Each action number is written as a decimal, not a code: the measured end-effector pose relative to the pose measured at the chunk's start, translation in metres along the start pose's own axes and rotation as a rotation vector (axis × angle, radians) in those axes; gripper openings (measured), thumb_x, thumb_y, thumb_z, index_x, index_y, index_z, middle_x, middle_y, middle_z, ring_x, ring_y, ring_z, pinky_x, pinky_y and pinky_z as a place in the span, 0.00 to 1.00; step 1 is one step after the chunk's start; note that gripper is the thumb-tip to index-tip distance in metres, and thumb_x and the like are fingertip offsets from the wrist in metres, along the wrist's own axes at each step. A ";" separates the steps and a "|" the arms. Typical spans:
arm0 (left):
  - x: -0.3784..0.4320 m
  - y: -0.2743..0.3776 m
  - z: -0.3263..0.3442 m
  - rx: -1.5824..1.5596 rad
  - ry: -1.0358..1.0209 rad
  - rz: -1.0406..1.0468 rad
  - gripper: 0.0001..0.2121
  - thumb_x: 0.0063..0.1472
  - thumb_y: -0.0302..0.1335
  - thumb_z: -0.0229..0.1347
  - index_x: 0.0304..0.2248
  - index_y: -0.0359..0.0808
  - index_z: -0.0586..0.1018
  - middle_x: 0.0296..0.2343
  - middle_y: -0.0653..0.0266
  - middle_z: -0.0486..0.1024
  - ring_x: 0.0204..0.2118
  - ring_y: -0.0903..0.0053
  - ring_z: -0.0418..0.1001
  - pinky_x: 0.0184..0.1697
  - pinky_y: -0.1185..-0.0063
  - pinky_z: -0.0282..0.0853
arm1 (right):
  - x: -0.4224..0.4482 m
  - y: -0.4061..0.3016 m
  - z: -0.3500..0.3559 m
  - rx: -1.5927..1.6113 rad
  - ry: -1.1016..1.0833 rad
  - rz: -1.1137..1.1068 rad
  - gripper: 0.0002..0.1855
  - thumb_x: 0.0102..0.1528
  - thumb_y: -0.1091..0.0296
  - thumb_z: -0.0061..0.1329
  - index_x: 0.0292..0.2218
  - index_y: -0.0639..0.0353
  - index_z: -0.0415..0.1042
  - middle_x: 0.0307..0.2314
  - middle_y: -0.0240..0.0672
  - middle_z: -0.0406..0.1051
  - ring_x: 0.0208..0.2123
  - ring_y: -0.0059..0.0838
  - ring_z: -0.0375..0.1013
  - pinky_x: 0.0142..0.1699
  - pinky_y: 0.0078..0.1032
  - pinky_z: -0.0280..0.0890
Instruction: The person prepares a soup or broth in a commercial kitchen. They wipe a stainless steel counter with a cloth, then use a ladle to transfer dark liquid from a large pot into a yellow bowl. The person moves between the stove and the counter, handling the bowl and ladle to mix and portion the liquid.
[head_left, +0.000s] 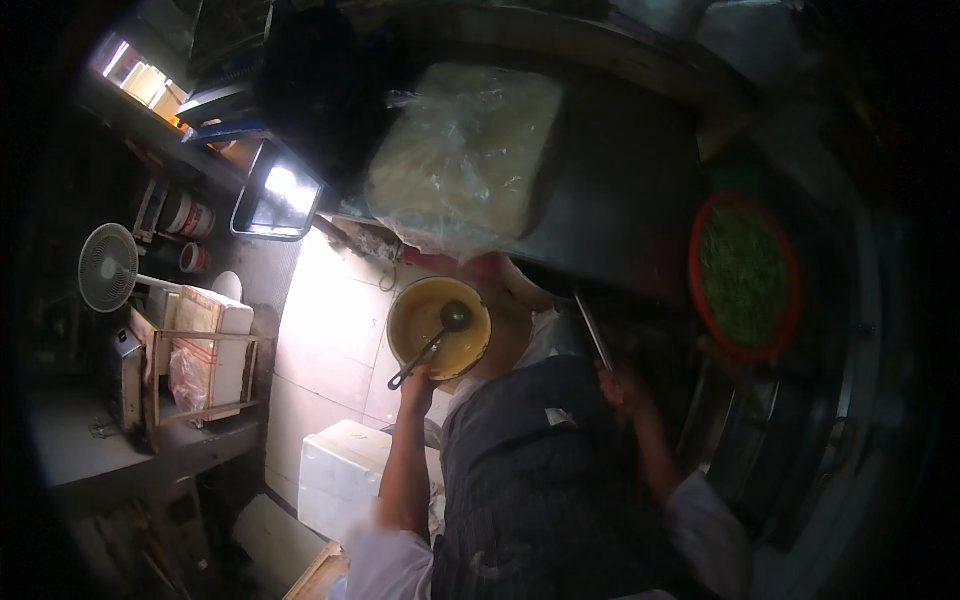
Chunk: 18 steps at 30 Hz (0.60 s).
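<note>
A yellow enamel basin (405, 349) with a dark rim is held out over the floor. My left hand (418, 381) grips it by the near rim. Inside lies a dark ladle (454, 316), its handle crossing the rim just beside my left fingers. Whether those fingers also press on the handle, I cannot tell. On the other side, my right hand (622, 386) is closed around a long, thin metal handle (594, 330). Its far end runs into shadow beneath the dark table edge, so the tool's head is hidden.
Ahead, a block-shaped item wrapped in clear plastic (469, 150) sits on a dark tabletop (622, 195). At right stands a red basket (694, 277) of green vegetables. A white foam box (337, 472) is by my left forearm. Left are a metal tray (277, 195) and a fan (109, 267).
</note>
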<state>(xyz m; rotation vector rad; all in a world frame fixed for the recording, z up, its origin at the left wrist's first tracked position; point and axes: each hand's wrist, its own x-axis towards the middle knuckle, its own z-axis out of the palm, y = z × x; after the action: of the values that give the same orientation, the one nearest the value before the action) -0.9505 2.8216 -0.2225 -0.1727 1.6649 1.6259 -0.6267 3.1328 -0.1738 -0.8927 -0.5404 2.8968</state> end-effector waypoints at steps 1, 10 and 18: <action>0.006 -0.003 -0.002 0.081 -0.021 0.005 0.14 0.50 0.25 0.44 0.38 0.28 0.66 0.33 0.54 0.67 0.34 0.68 0.70 0.32 0.74 0.72 | -0.006 0.003 -0.001 -0.065 0.024 0.008 0.16 0.53 0.65 0.43 0.43 0.61 0.61 0.13 0.29 0.59 0.09 0.18 0.57 0.12 0.17 0.56; 0.011 -0.013 0.008 0.404 -0.076 0.222 0.12 0.52 0.27 0.44 0.33 0.26 0.68 0.28 0.56 0.69 0.29 0.70 0.70 0.25 0.76 0.68 | -0.049 0.012 0.022 -0.192 0.118 0.075 0.17 0.51 0.71 0.42 0.43 0.57 0.58 0.14 0.25 0.57 0.09 0.14 0.54 0.12 0.12 0.51; 0.050 -0.055 -0.009 0.686 -0.090 0.284 0.11 0.52 0.27 0.43 0.32 0.28 0.70 0.25 0.54 0.69 0.26 0.70 0.70 0.25 0.76 0.67 | -0.074 0.008 0.042 -0.324 0.088 0.032 0.16 0.51 0.70 0.42 0.43 0.57 0.57 0.09 0.25 0.53 0.07 0.16 0.51 0.10 0.16 0.51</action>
<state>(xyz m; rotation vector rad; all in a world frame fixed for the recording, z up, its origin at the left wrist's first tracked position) -0.9563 2.8249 -0.2968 0.4902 2.1396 1.1362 -0.5884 3.1000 -0.1047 -1.0675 -1.0166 2.8267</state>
